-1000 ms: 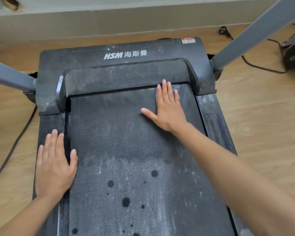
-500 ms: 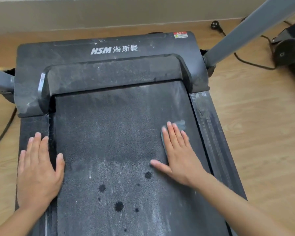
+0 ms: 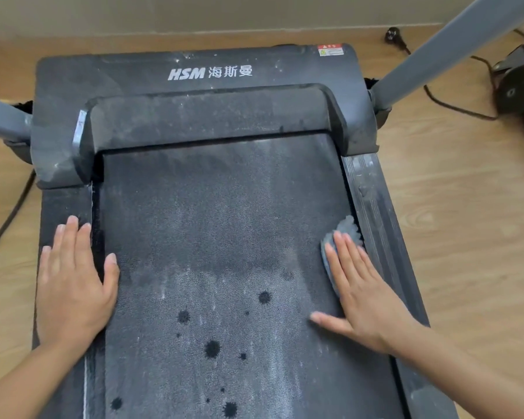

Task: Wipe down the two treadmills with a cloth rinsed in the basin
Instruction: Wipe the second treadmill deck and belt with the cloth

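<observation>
Head view. Wiping the running belt (image 3: 218,237) of the treadmill (image 3: 212,122), dusty grey over most of its length and spotted with dark wet drops toward the near end. Pressing the grey cloth (image 3: 345,228) flat against the belt's right edge, just beside the ribbed right side rail (image 3: 375,201), with the right hand (image 3: 366,291): fingers straight and together, thumb spread, nothing clenched, the cloth peeping out past the fingertips and along the palm's inner side. Bracing with the left hand (image 3: 73,282), lying flat and released on the left side rail (image 3: 64,204), thumb reaching onto the belt's left edge, grasping nothing.

Judging this as mid-wipe on this machine's belt, with dust showing across both belt and motor cover (image 3: 118,77), so the task is looking far from finished. Calling next, most likely, for dragging the cloth along the right edge under even palm pressure, then working lane by lane toward the middle; the basin not appearing in view.

Reading the white logo (image 3: 209,73) near the cover's far edge: "HSM" followed by 海斯曼. Noting a red-and-white warning sticker (image 3: 331,50) at the cover's far right corner, its print being too small to read.
</observation>
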Demonstrator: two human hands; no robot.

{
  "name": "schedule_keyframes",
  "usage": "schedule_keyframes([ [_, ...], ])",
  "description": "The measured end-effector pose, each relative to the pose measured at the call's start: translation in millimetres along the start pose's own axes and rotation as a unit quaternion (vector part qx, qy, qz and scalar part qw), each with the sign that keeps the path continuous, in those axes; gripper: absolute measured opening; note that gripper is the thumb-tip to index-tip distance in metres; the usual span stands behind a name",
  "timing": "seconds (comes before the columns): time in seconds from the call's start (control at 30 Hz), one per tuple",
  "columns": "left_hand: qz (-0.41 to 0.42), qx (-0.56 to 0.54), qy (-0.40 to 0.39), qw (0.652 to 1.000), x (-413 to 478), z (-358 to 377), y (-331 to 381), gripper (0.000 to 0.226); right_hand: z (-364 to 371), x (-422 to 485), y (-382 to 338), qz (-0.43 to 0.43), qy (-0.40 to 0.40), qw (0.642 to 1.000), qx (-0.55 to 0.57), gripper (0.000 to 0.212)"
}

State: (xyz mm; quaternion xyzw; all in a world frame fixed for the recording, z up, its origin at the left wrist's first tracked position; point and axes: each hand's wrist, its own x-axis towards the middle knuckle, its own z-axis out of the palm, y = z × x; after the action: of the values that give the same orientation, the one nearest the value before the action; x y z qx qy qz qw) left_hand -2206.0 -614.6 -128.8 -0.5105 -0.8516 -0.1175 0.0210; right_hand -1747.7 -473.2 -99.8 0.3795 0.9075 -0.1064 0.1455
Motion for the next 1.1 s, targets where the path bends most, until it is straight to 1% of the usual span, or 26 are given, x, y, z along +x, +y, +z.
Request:
schedule_keyframes([
  [0.07, -0.003, -0.002, 0.000, 1.000, -1, 0, -2, 0.066, 6, -9, -1, -0.007, -0.007, 1.000, 0.001, 0.122],
  [0.13, -0.007, -0.008, -0.001, 1.000, -1, 1, -2, 0.067, -2, 25, 2, 0.007, -0.001, 1.000, 0.012, 0.124],
  [0.2, -0.013, -0.012, -0.005, 1.000, 2, 1, -1, 0.068, -19, 87, 8, 0.051, 0.028, 0.998, 0.035, 0.125],
  [0.27, -0.015, -0.005, -0.009, 1.000, 1, 1, -1, 0.068, -43, 153, 13, 0.115, 0.060, 0.988, 0.083, 0.127],
  [0.33, -0.007, 0.007, -0.007, 1.000, -1, 0, 0, 0.068, -59, 199, 15, 0.173, 0.086, 0.972, 0.130, 0.128],
  [0.37, -0.006, 0.010, -0.005, 1.000, -1, -1, -1, 0.068, -61, 210, 15, 0.188, 0.099, 0.968, 0.135, 0.129],
  [0.47, -0.009, 0.005, -0.005, 1.000, 0, -2, 2, 0.069, -58, 210, 17, 0.188, 0.118, 0.966, 0.132, 0.128],
  [0.57, -0.018, 0.010, -0.017, 1.000, 0, -1, 0, 0.070, -56, 192, 17, 0.171, 0.094, 0.973, 0.125, 0.128],
  [0.7, -0.016, 0.002, -0.023, 1.000, -2, -2, -2, 0.070, -38, 137, 14, 0.139, 0.070, 0.985, 0.080, 0.126],
  [0.77, -0.017, 0.001, -0.027, 0.999, -2, -2, 0, 0.071, -32, 128, 14, 0.142, 0.071, 0.983, 0.091, 0.122],
  [0.9, -0.019, 0.009, -0.052, 0.998, -2, -1, -4, 0.072, -47, 177, 7, 0.206, 0.131, 0.955, 0.169, 0.113],
  [0.97, -0.015, 0.015, -0.057, 0.998, -1, -2, -5, 0.072, -59, 203, 3, 0.227, 0.137, 0.942, 0.205, 0.110],
  [1.03, -0.016, 0.023, -0.059, 0.998, -2, -4, -3, 0.071, -65, 214, 2, 0.224, 0.124, 0.945, 0.204, 0.108],
  [1.1, -0.023, 0.020, -0.055, 0.998, -1, -7, -3, 0.070, -71, 214, 9, 0.198, 0.081, 0.964, 0.158, 0.108],
])
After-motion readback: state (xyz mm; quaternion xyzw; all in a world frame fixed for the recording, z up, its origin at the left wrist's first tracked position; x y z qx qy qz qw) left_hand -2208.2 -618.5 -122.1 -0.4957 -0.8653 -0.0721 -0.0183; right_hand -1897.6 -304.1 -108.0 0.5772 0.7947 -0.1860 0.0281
